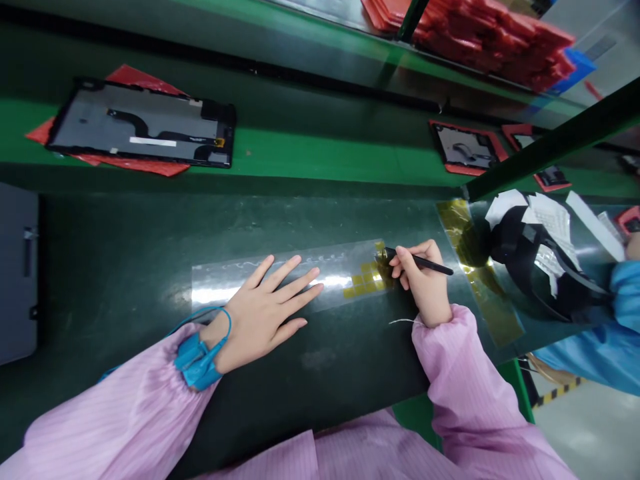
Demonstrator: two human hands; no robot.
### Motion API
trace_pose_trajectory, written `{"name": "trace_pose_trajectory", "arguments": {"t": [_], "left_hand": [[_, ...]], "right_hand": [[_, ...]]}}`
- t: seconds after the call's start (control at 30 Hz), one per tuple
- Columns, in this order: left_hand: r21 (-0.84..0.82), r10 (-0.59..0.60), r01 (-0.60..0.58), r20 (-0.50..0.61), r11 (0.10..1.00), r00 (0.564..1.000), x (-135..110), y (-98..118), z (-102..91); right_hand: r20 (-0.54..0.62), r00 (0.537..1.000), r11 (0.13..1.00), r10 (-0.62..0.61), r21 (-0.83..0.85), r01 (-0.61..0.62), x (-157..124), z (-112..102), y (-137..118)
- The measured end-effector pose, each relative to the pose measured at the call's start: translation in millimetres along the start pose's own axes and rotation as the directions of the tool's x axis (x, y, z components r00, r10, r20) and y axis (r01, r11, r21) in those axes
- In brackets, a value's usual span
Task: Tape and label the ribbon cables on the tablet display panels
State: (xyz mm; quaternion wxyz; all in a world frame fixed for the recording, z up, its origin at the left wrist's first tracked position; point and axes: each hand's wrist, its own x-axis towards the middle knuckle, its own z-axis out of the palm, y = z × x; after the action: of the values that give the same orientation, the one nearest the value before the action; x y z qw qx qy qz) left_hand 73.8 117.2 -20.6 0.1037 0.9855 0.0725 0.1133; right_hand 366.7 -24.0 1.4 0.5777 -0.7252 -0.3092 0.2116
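Note:
My left hand (257, 320) lies flat with its fingers spread, holding down a clear plastic sheet (215, 280) on the dark green work surface. A blue wrist strap with a cord sits around that wrist. In my right hand (425, 277) is a pair of slim black tweezers (434, 265), gripped between thumb and fingers. Their tips reach the right end of the sheet, where several small amber tape pieces (367, 279) are stuck in rows. Whether the tips pinch a piece is too small to tell.
A screen panel (165, 127) rests on red wrap on the green ledge behind. Amber film (480, 280) lies to the right, beside a black strap-like item (530, 260) and white papers (555, 220). A co-worker's blue sleeve (595, 353) shows there. At left stands a grey case (17, 273).

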Motion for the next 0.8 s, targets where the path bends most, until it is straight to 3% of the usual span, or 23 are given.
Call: {"name": "trace_pose_trajectory", "arguments": {"t": [0.43,0.63,0.8], "left_hand": [[0.017,0.011,-0.011,-0.015,1.0,1.0,1.2,1.2,-0.8],[-0.01,-0.004,0.004,0.015,1.0,1.0,0.7,0.0,1.0],[-0.03,-0.013,0.014,0.039,0.999,0.999,2.1,1.1,-2.2]], "right_hand": [[0.013,1.0,1.0,0.021,-0.006,-0.021,3.5,1.6,-1.4],[-0.019,0.999,0.999,-0.03,0.021,0.03,3.7,3.6,3.8],[0.034,0.994,0.989,-0.1,-0.105,0.103,-4.8,8.7,1.0]]}}
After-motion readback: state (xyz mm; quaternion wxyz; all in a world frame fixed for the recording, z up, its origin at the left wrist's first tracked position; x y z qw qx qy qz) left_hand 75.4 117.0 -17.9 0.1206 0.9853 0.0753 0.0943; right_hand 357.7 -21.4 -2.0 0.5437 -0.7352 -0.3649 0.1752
